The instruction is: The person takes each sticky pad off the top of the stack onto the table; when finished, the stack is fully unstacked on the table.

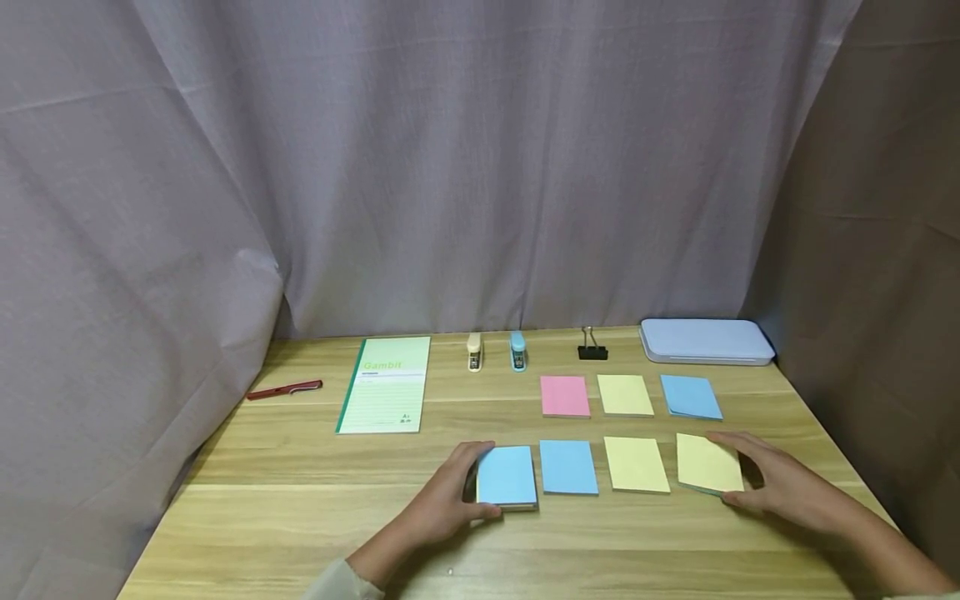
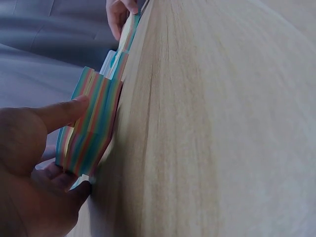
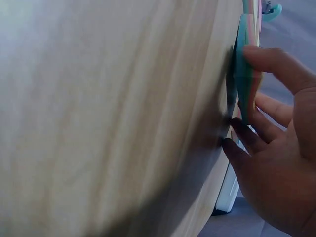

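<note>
Wood table point(image 1: 315, 517) is carrying everything we are watching, with grey curtain point(image 1: 480, 167) hanging behind it. Along the back edge we are seeing a pale blue case point(image 1: 705, 341), a green notebook point(image 1: 386, 384), a red pen point(image 1: 284, 389), two small staplers point(image 1: 475, 351) and a black binder clip point(image 1: 592, 345). In front of those, a back row of three note pads, pink point(image 1: 565, 396), yellow and blue, is sitting well apart from the hands.

Now to the near row of four pads. We are seeing the left hand point(image 1: 448, 495) curling round the blue-topped pad point(image 1: 507, 475) at the row's left end, thumb on its near edge and fingers on its far side; the left wrist view shows that pad's striped edge point(image 2: 91, 123) pinched between thumb and fingers. The right hand point(image 1: 780, 483) is pinching the yellow-topped pad point(image 1: 707, 463) at the right end, which is lying slightly askew, with its right edge raised off the wood in the right wrist view.

We judge both pads are being gripped at their outer edges. Doing this well means holding the whole stack firmly so no sheets are fanning, and keeping clear of the two middle pads.
</note>
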### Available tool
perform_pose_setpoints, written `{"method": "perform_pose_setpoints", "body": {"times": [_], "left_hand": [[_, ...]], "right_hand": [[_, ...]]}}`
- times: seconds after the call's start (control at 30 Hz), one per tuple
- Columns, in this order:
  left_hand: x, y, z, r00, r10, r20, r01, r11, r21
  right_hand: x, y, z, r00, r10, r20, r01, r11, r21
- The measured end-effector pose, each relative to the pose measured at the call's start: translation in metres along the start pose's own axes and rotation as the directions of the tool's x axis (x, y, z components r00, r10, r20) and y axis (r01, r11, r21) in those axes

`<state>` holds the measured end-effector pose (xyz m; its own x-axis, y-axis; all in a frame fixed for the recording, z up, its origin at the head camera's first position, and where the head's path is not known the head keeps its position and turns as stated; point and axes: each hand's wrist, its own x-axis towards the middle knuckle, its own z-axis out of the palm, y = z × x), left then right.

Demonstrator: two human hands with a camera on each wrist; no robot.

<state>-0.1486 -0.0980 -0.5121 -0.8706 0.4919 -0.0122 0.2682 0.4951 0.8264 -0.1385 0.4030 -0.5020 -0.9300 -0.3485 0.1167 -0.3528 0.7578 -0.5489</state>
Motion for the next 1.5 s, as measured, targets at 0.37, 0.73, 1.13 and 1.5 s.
{"method": "perform_pose_setpoints", "body": {"times": [0.37,0.73,1.13,1.5], "left_hand": [[0.000,0.000,0.000,1.000,-0.005,0.001,0.005,1.000,-0.009],[0.000,-0.001,-0.002,1.000,-0.012,-0.017,0.013,0.999,0.033],[0.000,-0.005,-0.002,0.999,-0.037,-0.030,0.037,0.999,-0.004],[-0.001,-0.007,-0.003,1.000,-0.013,-0.020,0.013,1.000,-0.006]], "right_hand": [[0.006,0.000,-0.003,0.994,-0.108,-0.004,0.107,0.990,-0.094],[0.039,-0.078,0.009,0.991,-0.109,0.083,0.112,0.993,-0.026],[0.088,-0.152,0.074,0.948,-0.139,0.287,0.086,0.978,0.190],[0.112,-0.186,0.108,0.932,-0.211,0.295,0.151,0.965,0.214]]}}
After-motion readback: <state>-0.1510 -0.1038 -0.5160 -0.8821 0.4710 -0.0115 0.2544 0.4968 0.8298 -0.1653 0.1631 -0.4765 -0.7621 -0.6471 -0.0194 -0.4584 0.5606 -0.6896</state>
